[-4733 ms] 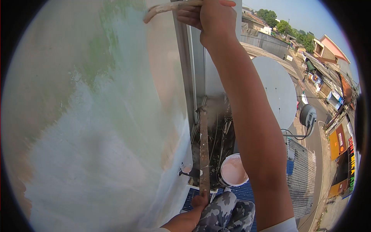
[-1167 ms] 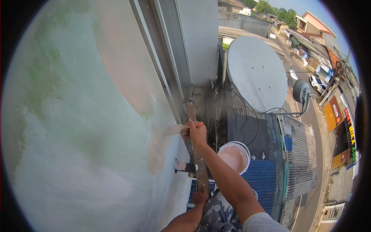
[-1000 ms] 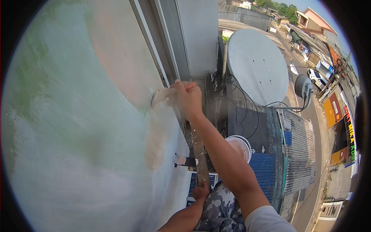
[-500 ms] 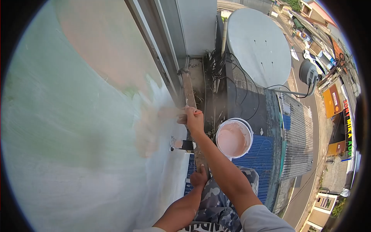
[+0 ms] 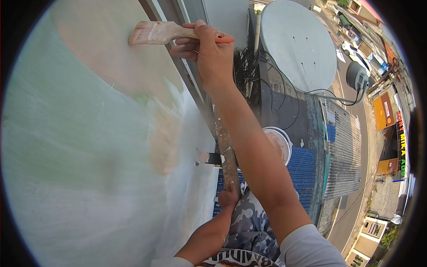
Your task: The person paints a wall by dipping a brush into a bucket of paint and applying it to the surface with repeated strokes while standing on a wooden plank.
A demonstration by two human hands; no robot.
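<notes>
My right hand (image 5: 209, 51) is closed round the handle of a wide paintbrush (image 5: 155, 33), high in the view. The brush's pale, paint-coated bristles are at the pinkish upper part of the painted wall (image 5: 80, 147); whether they touch it I cannot tell. Lower down, my left hand (image 5: 228, 196) grips the end of a narrow, worn wooden plank (image 5: 227, 167). A white bucket (image 5: 287, 144) of pink paint stands right of the plank, partly hidden behind my right forearm.
A large grey satellite dish (image 5: 298, 44) with its arm is at the upper right, with black cables (image 5: 244, 66) beside it. Blue corrugated roofing (image 5: 302, 173) and a grey corrugated roof (image 5: 342, 151) lie below. A metal frame (image 5: 189, 71) edges the wall. A dark bracket (image 5: 214, 158) joins the wall.
My right hand has moved up with the brush, from beside the plank to the upper wall. My forearm now covers part of the bucket. My left hand stays on the plank.
</notes>
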